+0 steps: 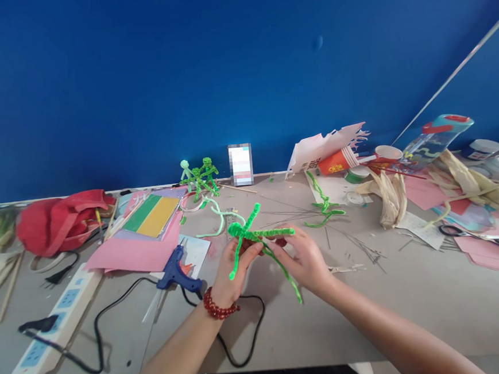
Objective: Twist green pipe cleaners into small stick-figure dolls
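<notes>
Over the middle of the table, a bright green pipe-cleaner figure (247, 234) is held between both hands. It has a coiled round head and several long limbs sticking out. My left hand (234, 269), with a red bead bracelet (219, 304) at the wrist, grips the figure's body from the left. The thumb and fingers of my right hand (300, 255) pinch it from the right, close to a thin green strand (285, 270) that hangs down. Part of the body is hidden by the fingers. Behind, a twisted green pipe cleaner (322, 198) lies on the table.
Finished-looking green figures (203, 176) stand by the wall beside a phone (241, 164). At left are a blue glue gun (178, 273), its black cord, a power strip (57, 323) and a red bag (62, 222). Scissors (482, 235), a paper cup (338, 161) and dried husks are at right.
</notes>
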`<state>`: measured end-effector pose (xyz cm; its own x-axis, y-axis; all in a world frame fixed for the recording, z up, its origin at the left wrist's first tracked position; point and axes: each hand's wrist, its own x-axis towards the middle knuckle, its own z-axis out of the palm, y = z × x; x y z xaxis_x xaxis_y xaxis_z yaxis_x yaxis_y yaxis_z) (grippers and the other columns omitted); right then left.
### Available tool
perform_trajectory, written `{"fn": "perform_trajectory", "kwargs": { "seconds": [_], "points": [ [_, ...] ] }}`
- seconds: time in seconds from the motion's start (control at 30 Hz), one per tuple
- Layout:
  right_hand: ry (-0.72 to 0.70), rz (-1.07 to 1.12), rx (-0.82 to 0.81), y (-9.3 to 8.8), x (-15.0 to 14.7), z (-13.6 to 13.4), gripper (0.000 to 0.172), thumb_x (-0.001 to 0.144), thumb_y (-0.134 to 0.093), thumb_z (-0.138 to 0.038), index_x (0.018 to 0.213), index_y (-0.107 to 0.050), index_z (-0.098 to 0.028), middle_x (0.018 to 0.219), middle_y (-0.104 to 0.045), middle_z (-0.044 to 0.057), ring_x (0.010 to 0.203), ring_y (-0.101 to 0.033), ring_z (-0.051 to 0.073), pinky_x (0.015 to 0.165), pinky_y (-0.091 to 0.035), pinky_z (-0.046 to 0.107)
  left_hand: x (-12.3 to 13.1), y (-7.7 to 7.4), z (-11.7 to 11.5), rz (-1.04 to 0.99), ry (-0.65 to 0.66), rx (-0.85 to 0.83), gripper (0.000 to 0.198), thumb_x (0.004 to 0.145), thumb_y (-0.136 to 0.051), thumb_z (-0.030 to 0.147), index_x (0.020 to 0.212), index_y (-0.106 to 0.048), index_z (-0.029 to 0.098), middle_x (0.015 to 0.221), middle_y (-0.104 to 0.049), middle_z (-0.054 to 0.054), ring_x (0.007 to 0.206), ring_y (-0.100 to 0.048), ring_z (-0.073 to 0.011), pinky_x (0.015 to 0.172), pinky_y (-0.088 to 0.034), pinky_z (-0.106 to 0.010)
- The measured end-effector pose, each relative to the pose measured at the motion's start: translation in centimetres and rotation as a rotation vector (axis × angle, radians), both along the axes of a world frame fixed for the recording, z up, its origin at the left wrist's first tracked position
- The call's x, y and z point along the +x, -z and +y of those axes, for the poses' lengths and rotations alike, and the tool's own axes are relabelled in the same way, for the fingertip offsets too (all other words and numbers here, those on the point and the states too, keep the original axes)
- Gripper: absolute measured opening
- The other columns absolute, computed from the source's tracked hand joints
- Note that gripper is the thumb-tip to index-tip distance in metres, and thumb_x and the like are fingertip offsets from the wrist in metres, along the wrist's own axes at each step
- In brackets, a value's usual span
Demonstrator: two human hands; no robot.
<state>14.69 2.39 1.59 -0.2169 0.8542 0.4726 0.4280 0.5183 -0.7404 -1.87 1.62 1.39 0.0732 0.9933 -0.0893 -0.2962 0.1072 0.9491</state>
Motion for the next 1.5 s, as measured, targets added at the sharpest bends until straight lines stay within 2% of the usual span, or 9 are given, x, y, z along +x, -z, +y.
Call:
{"fn": "perform_trajectory", "kwargs": {
  "seconds": [0.13,0.37,0.57,0.83,1.0,1.13,1.27,1.37,1.5],
  "points": [
    [-0.133,0.163,-0.222,0.6,-0.1,0.3,0.016,0.091,-0.054,-0.027,0.094,-0.067,-0.02,0.085,-0.069,0.004,0.076,-0.065,0.018,0.068,-0.052,0.028,0.3,-0.2,-0.1,-0.052,0.076,0.022,0.018,0.076,-0.072,0.024,0.092,-0.067,0.022,0.088,-0.067,-0.002,0.09,-0.062,-0.0204,0.086,-0.049,-0.035],
    [-0.154,0.291,-0.272,0.3,-0.3,0.5,0.012,0.085,-0.062,-0.031,0.082,-0.065,-0.019,0.078,-0.066,0.002,0.074,-0.062,0.017,0.069,-0.051,0.028,0.4,-0.2,-0.4,0.002,0.073,0.012,0.031,0.075,-0.073,0.024,0.105,-0.064,0.025,0.089,-0.065,-0.003,0.089,-0.062,-0.0217,0.083,-0.05,-0.036],
    [-0.141,0.332,-0.393,0.6,-0.5,1.1,0.017,0.079,-0.068,-0.033,0.07,-0.065,-0.019,0.072,-0.067,0.002,0.07,-0.064,0.017,0.065,-0.051,0.028,0.6,0.6,-0.4,0.141,0.097,0.143,0.019,0.075,-0.07,0.018,0.091,-0.061,0.022,0.08,-0.06,-0.001,0.077,-0.059,-0.0182,0.076,-0.048,-0.031],
    [-0.219,0.519,-0.709,0.6,0.2,1.5,0.022,0.077,-0.07,-0.037,0.07,-0.066,-0.017,0.063,-0.061,-0.001,0.061,-0.058,0.014,0.062,-0.048,0.027,0.9,-0.9,-0.3,0.053,0.197,0.036,0.02,0.079,-0.066,0.026,0.096,-0.058,0.019,0.08,-0.058,-0.001,0.065,-0.058,-0.0142,0.062,-0.049,-0.029],
    [-0.248,0.656,-0.803,0.6,0.5,1.9,0.02,0.076,-0.075,-0.036,0.071,-0.069,-0.017,0.061,-0.058,-0.002,0.061,-0.054,0.012,0.061,-0.047,0.024,0.5,-0.4,-0.1,0.023,0.191,-0.021,0.018,0.079,-0.069,0.03,0.088,-0.059,0.017,0.076,-0.059,0.001,0.057,-0.053,-0.0094,0.055,-0.045,-0.024],
    [-0.331,0.827,-0.953,0.5,0.5,1.7,0.02,0.072,-0.079,-0.033,0.074,-0.071,-0.015,0.06,-0.058,-0.002,0.059,-0.054,0.01,0.059,-0.047,0.024,0.3,-0.2,0.0,-0.013,0.203,-0.028,0.019,0.078,-0.072,0.029,0.084,-0.06,0.017,0.072,-0.06,0.001,0.059,-0.055,-0.0096,0.056,-0.045,-0.023],
    [-0.367,0.89,-1.056,0.5,0.5,1.5,0.022,0.067,-0.083,-0.032,0.074,-0.071,-0.014,0.058,-0.06,-0.002,0.055,-0.055,0.01,0.059,-0.048,0.023,0.3,-0.4,0.0,0.066,0.178,0.124,0.016,0.082,-0.068,0.03,0.081,-0.059,0.017,0.074,-0.063,-0.001,0.066,-0.06,-0.013,0.063,-0.05,-0.026],
    [-0.367,0.919,-1.038,0.6,0.5,1.5,0.021,0.067,-0.084,-0.03,0.07,-0.07,-0.015,0.058,-0.061,-0.002,0.056,-0.056,0.01,0.06,-0.047,0.024,0.2,-0.3,-0.1,0.273,0.12,0.333,0.009,0.087,-0.061,0.026,0.083,-0.061,0.018,0.077,-0.064,-0.002,0.071,-0.062,-0.0149,0.067,-0.051,-0.027],
    [-0.305,0.962,-0.971,0.8,0.3,1.4,0.017,0.068,-0.083,-0.026,0.07,-0.069,-0.017,0.064,-0.062,-0.003,0.059,-0.056,0.009,0.063,-0.046,0.024,-0.1,-0.2,-0.1,0.582,-0.046,0.621,0.006,0.087,-0.059,0.016,0.084,-0.063,0.019,0.085,-0.065,-0.004,0.084,-0.062,-0.0171,0.078,-0.05,-0.029]
  ]
}}
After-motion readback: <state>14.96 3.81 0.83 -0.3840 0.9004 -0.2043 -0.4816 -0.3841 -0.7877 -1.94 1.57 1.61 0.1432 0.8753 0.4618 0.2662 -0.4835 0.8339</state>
